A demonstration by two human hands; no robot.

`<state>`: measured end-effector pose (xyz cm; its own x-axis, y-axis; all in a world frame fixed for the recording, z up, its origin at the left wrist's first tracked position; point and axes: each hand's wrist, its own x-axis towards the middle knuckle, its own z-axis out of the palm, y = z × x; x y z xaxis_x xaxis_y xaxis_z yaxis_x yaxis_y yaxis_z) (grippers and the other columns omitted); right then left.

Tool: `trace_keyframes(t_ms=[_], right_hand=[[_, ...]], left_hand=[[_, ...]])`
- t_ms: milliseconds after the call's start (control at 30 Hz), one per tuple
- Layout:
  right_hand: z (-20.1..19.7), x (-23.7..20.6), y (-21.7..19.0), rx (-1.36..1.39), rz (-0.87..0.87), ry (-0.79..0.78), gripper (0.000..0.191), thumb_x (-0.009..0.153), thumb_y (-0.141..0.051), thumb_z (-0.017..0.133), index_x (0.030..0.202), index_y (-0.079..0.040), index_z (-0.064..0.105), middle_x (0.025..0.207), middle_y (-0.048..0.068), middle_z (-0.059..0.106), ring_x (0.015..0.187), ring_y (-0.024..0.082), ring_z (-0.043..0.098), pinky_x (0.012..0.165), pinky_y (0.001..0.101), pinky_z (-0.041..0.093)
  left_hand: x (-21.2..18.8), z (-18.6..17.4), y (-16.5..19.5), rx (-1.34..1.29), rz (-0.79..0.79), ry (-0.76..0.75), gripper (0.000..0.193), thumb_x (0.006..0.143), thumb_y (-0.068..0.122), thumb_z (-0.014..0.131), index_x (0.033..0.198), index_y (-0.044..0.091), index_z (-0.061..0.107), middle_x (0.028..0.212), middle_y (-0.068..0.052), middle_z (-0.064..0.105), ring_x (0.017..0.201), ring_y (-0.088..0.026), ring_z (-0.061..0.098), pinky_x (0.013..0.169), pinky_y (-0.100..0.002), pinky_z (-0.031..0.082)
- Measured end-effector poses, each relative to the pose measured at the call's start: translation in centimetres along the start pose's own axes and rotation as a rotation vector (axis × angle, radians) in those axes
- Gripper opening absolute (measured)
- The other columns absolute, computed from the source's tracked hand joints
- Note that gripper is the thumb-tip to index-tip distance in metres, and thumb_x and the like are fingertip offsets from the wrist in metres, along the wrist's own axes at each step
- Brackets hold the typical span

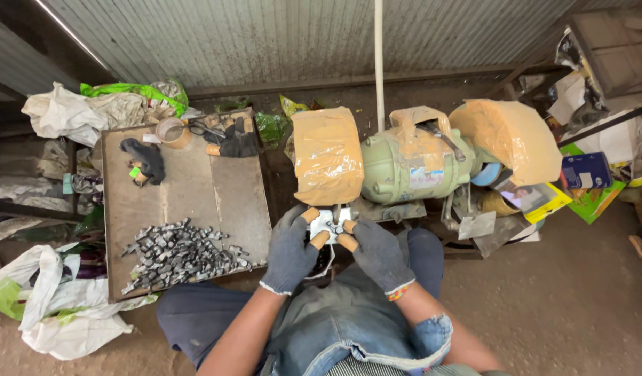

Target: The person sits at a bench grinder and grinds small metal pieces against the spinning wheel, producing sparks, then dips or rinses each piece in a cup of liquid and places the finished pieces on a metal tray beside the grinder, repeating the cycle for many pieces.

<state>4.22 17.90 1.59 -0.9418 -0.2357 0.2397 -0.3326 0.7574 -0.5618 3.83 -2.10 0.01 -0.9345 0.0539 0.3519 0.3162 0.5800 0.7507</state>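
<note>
A corrugated metal wall (pixel 265 35) ran behind everything, and the green bench grinder (pixel 404 167) stood just in front of it, low in the middle of the view. The grinder served as the marker for the rest. Tan covers wrapped its two wheel guards: the left guard (pixel 328 154) hung directly above the hands, the right guard (pixel 516 136) sat at the grinder's far end. To the left of the grinder stood a flat grey bench (pixel 195 188). Near the bench's front edge, well left of the grinder, lay a heap of small grey metal pieces (pixel 178 254); dark gloves (pixel 148 159) and a roll of tape (pixel 171 131) lay toward its back. White sacks (pixel 46 299) slumped on the floor beyond the bench, farther from the grinder. Coloured printed cartons (pixel 585 177) were piled to the grinder's right.

Both hands wore grey knit gloves with the fingertips bare. The left hand (pixel 291 251) and the right hand (pixel 378 252) met just below the grinder's left guard, together pinching a small pale metal piece (pixel 329 221) between thumbs and forefingers, held up close to the covered wheel.
</note>
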Motion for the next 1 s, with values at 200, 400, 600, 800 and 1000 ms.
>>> trace_keyframes(t_ms=[200,400,600,800,1000], right_hand=[[1.5,0.4,0.9,0.028,0.041,0.070,0.029,0.087,-0.029,0.075,0.109,-0.010,0.073,0.103,0.013,0.068,0.091,0.034,0.068,0.073,0.0428,0.054],[1.3,1.3,2.3,0.095,0.064,-0.086,0.031,0.086,-0.032,0.075,0.111,-0.015,0.076,0.098,0.011,0.068,0.090,0.032,0.069,0.075,0.0420,0.055],[2.2,2.3,3.5,0.057,0.039,-0.128,0.034,0.085,-0.035,0.075,0.113,-0.015,0.075,0.103,0.010,0.069,0.094,0.032,0.068,0.076,0.0431,0.054],[2.4,3.1,3.2,0.198,0.053,-0.127,0.033,0.078,-0.036,0.081,0.103,-0.015,0.079,0.105,0.009,0.072,0.096,0.030,0.070,0.077,0.0425,0.053],[2.8,2.7,2.1,0.181,0.104,-0.053,0.034,0.076,-0.040,0.082,0.095,-0.012,0.075,0.101,0.009,0.073,0.092,0.030,0.071,0.078,0.0413,0.053]], left_hand=[[3.2,0.2,-1.0,0.021,0.097,-0.301,0.032,0.087,0.032,0.075,0.110,0.009,0.073,0.103,-0.015,0.068,0.098,-0.037,0.064,0.084,-0.050,0.050],[3.7,0.6,-2.8,0.114,0.043,-0.467,0.029,0.089,0.033,0.073,0.106,0.010,0.072,0.102,-0.016,0.068,0.098,-0.037,0.064,0.084,-0.050,0.049],[3.1,1.2,-3.9,0.116,0.169,-0.408,0.021,0.089,0.024,0.071,0.101,0.008,0.069,0.100,-0.016,0.063,0.097,-0.039,0.060,0.085,-0.051,0.047],[3.0,-0.3,-3.9,0.055,0.262,-0.318,0.017,0.087,0.019,0.072,0.095,0.006,0.065,0.104,-0.017,0.062,0.100,-0.040,0.059,0.086,-0.050,0.046],[0.3,-0.1,-1.8,0.141,0.057,-0.113,0.020,0.086,0.019,0.072,0.101,0.006,0.069,0.106,-0.015,0.065,0.101,-0.038,0.060,0.086,-0.050,0.048]])
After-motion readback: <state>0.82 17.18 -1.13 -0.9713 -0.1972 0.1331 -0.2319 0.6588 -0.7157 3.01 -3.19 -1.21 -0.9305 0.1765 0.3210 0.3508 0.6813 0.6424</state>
